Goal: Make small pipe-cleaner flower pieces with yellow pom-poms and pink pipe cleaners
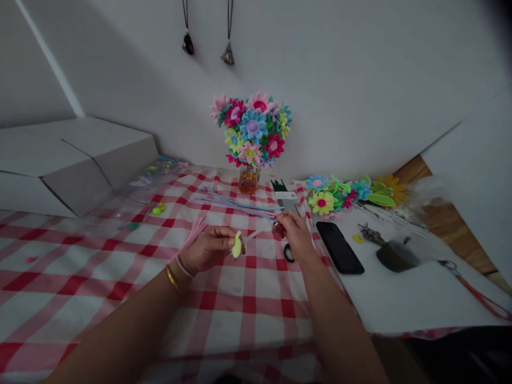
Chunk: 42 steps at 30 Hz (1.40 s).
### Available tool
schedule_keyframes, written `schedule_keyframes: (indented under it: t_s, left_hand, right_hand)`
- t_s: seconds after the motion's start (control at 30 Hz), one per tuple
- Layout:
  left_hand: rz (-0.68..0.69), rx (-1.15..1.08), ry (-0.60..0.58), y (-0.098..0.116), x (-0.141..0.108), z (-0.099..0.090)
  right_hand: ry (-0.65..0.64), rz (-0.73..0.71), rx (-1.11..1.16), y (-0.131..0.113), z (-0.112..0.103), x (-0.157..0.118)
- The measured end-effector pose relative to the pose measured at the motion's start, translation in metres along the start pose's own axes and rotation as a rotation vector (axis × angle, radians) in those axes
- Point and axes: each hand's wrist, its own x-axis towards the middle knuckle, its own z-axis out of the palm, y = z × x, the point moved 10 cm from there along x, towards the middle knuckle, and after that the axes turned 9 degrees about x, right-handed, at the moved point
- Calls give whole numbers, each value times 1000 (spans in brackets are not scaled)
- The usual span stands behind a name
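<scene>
My left hand is closed, pinching a small pale yellow fuzzy piece shaped like a petal, between thumb and fingers. Opposite it, my right hand has its fingers closed around a small reddish, shiny thing whose kind I cannot make out. A thin pale strip shows in the gap between the hands. Beside my right hand lies a black ring-shaped handle, partly hidden. Pink pipe cleaners lie behind my left hand, and pale blue and lilac ones lie beyond both hands.
A glass jar holds fuzzy flowers. More flowers, a black phone and keys by a dark pouch lie right. A white box stands left on the checked tablecloth.
</scene>
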Motion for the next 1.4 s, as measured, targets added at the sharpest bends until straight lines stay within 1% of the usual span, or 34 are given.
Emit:
schedule_keyframes:
  t_s: [0.23,0.43,0.73,0.83,0.93,1.0,1.13,1.4]
  left_hand:
    - [-2,1,-4,-1,0,0]
    - [11,-20,-19,0,-1,2]
    - [11,-42,-32,1,-1,4]
    - [7,-36,-6,0,-1,2]
    - [-2,-9,30,1,-1,-1]
    - [-7,8,33,1,-1,-1]
    - [-4,26,23,0,-2,-2]
    - [-3,-8,67,-3,-2,-9]
  right_hand:
    - [7,0,14,-2,1,-1]
    - [-7,24,47,2,2,-1]
    - [-6,-31,60,-2,0,0]
    - [15,-57,34,-6,-1,-1]
    - [9,-80,9,-9,0,-1]
    - [5,-86,7,-9,0,-1]
    - [3,-82,-1,-8,0,-1]
    - [-9,-47,-1,-5,2,-2]
